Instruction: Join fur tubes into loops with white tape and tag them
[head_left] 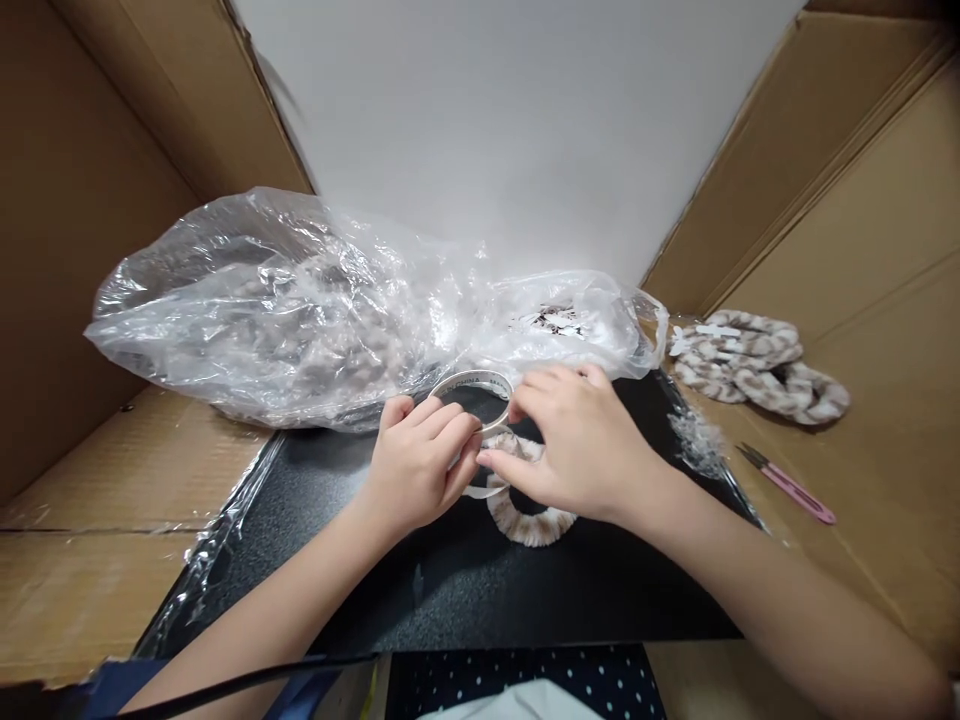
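Both hands meet over the black tabletop (315, 560) at a narrow roll of tape (474, 380) with printed lettering inside its core. My left hand (424, 455) is closed, its fingers pinching the near left side of the roll. At the roll's right edge, the fingers of my right hand (581, 440) curl in, with the thumb reaching toward the left fingertips. Below them lies a fluffy beige-and-white ring (532, 525), like a scrunchie, partly covered by the hands. A pale strip (484, 492) shows beside the ring under my left fingers.
Behind the hands, a large clear plastic bag (300, 330) of fluffy material lies beside a smaller white plastic bag (570, 325). On the right are several fluffy rings with white tags (765, 365), clear plastic bits (697, 440) and pink thread snips (795, 492). Cardboard walls (840, 170) stand at both sides.
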